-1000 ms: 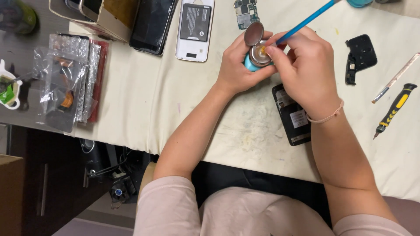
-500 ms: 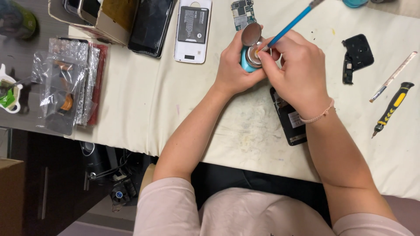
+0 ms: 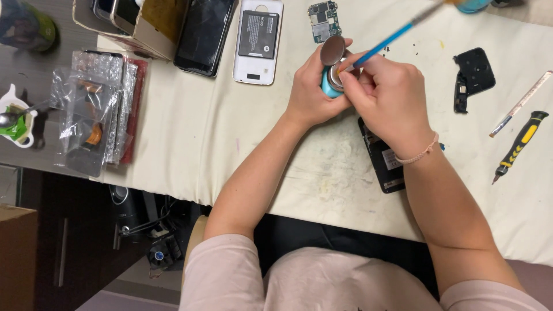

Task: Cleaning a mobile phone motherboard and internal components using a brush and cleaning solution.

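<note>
At the far left edge of the worktop lies a pile of clear plastic bags with small parts inside, on top of a red packet. Beyond it, along the back edge, sit an open cardboard box, a dark phone lying face up, and a white phone with its back off, its black battery showing. Just right of that rests a small green circuit board.

Near the middle, raised a little above the cloth-covered surface, the left hand is wrapped around a small blue tin, its round lid standing open against the fingertips. The right hand is right up against it, fingers pinching a blue-handled brush whose tip is at the tin's mouth. A thin bracelet circles the right wrist.

Under the right forearm lies a black phone body, partly hidden. Further right sits a black plastic frame piece, then a thin pale stick tool, and closest to the right edge a black and yellow screwdriver.
</note>
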